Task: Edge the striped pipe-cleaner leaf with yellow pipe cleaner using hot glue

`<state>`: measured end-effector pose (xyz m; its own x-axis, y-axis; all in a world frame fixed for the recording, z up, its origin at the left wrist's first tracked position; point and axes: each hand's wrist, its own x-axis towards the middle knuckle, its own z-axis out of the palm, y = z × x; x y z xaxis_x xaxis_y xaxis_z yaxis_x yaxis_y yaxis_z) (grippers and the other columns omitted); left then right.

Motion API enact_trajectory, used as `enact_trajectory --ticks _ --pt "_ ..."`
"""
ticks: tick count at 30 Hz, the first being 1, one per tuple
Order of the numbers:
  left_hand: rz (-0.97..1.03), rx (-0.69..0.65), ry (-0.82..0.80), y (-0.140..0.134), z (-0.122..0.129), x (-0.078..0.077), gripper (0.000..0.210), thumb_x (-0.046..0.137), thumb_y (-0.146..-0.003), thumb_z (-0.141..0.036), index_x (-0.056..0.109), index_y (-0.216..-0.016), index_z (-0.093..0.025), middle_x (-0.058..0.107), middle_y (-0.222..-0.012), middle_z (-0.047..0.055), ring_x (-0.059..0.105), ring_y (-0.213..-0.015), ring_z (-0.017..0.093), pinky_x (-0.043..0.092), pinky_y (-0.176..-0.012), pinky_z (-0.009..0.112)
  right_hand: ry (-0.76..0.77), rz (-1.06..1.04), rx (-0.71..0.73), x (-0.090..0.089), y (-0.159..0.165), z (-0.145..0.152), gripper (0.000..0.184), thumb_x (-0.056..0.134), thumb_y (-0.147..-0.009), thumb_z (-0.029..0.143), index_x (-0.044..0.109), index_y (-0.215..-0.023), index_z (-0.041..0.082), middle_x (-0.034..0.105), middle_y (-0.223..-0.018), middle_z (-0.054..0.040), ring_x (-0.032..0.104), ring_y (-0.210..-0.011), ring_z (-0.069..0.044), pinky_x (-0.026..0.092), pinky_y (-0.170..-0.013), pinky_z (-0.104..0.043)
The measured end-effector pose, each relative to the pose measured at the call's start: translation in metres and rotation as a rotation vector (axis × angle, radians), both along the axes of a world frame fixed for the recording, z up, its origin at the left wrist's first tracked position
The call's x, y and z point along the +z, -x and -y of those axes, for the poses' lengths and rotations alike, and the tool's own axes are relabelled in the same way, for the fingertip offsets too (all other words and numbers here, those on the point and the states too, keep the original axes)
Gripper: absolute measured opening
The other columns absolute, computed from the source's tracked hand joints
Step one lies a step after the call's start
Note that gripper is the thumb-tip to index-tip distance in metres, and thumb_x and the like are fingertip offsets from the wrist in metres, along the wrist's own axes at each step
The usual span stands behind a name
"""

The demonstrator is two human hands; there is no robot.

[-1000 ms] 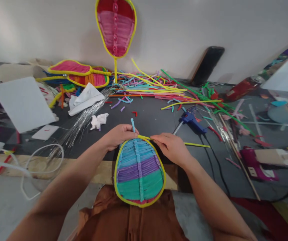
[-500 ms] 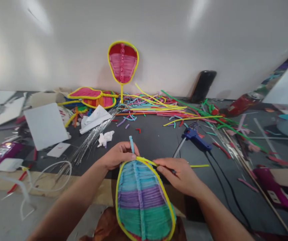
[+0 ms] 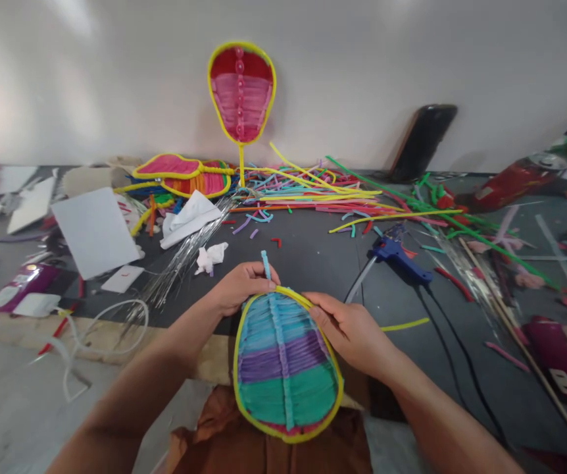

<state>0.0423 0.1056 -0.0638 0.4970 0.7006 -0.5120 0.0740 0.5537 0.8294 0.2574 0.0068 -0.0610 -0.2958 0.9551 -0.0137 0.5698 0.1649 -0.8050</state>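
Note:
A leaf-shaped pipe-cleaner panel point(image 3: 264, 395) with blue, purple and green bands hangs over my lap, its outline edged in yellow. At its top my left hand point(image 3: 248, 288) pinches the rim beside a short blue stem that sticks up. My right hand point(image 3: 347, 329) is closed on a yellow pipe cleaner point(image 3: 404, 324) at the panel's upper right edge; the free end pokes out past the back of the hand. Between the hands, the yellow strip lies along the top curve. My right fingertips are partly hidden.
A finished-looking pink panel point(image 3: 241, 99) stands upright at the back, near a pile of pipe cleaners point(image 3: 308, 191). To the right are a blue glue gun point(image 3: 399, 260), its cord, a phone point(image 3: 424, 141) and a red bottle point(image 3: 510, 181). White cards point(image 3: 93, 234) and wires point(image 3: 179, 263) lie left.
The view has shifted, and the whole panel now shows, including its bottom edge. My right hand has drawn closer against the panel's upper right rim; my left keeps its pinch.

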Motion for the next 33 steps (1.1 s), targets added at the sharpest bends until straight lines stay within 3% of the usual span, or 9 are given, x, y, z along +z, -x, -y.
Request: enact_trajectory --ticks 5,10,15,18,22,28,33 --pt "-0.027 0.053 0.014 -0.002 -0.001 -0.003 0.018 0.076 -0.058 -0.018 0.065 -0.071 -0.013 0.064 -0.056 -0.002 0.058 -0.048 0.010 0.046 -0.049 0.019 -0.067 0.113 -0.026 -0.007 0.000 -0.003 0.033 0.042 -0.095 0.028 0.056 -0.125 0.020 0.072 -0.112 -0.0064 0.071 -0.092 -0.021 0.055 -0.076 -0.029" --pt "-0.054 0.065 -0.004 -0.004 -0.001 -0.002 0.015 0.073 -0.060 -0.018 0.064 -0.071 -0.013 0.062 -0.055 -0.002 0.057 -0.048 0.009 0.045 -0.049 0.019 -0.024 0.116 -0.007 -0.010 -0.002 -0.006 0.032 0.040 -0.097 0.028 0.057 -0.123 0.022 0.075 -0.099 -0.0036 0.071 -0.083 -0.019 0.055 -0.069 -0.027" --pt "-0.051 0.033 -0.003 -0.005 -0.001 -0.003 0.015 0.073 -0.061 -0.020 0.063 -0.071 -0.014 0.062 -0.056 -0.002 0.057 -0.049 0.010 0.045 -0.050 0.021 -0.134 0.086 -0.083 -0.011 0.000 -0.009 0.034 0.043 -0.095 0.026 0.057 -0.126 0.021 0.071 -0.114 -0.0075 0.068 -0.099 -0.021 0.055 -0.083 -0.033" --pt "-0.036 -0.009 -0.015 -0.007 0.003 -0.002 0.017 0.074 -0.062 -0.022 0.064 -0.073 -0.014 0.062 -0.058 -0.002 0.057 -0.051 0.010 0.045 -0.051 0.021 -0.261 0.031 -0.095 -0.008 0.008 -0.011 0.032 0.046 -0.094 0.022 0.060 -0.123 0.021 0.070 -0.111 -0.0088 0.067 -0.100 -0.020 0.054 -0.085 -0.033" --pt "0.038 -0.069 -0.080 -0.007 0.012 0.006 0.022 0.079 -0.062 -0.025 0.065 -0.075 -0.013 0.063 -0.063 -0.001 0.056 -0.057 0.008 0.043 -0.055 0.018 -0.361 -0.060 -0.068 -0.002 0.018 -0.009 0.025 0.049 -0.093 0.019 0.068 -0.108 0.021 0.074 -0.093 -0.0071 0.069 -0.085 -0.018 0.056 -0.076 -0.030" --pt "0.162 -0.244 -0.120 0.005 0.020 0.015 0.032 0.081 -0.065 -0.025 0.065 -0.091 -0.015 0.064 -0.079 0.001 0.059 -0.071 0.011 0.045 -0.064 0.019 -0.284 -0.149 -0.143 0.004 0.019 0.000 0.018 0.054 -0.091 0.020 0.069 -0.100 0.024 0.075 -0.087 -0.0029 0.070 -0.075 -0.016 0.054 -0.069 -0.026" --pt "0.130 -0.325 -0.160 0.011 0.026 0.019 0.032 0.076 -0.071 -0.021 0.062 -0.099 -0.017 0.064 -0.088 0.003 0.059 -0.078 0.013 0.045 -0.067 0.020 -0.267 -0.185 -0.145 0.008 0.012 0.000 0.019 0.054 -0.090 0.017 0.069 -0.099 0.024 0.075 -0.084 -0.0023 0.069 -0.071 -0.014 0.053 -0.065 -0.023"
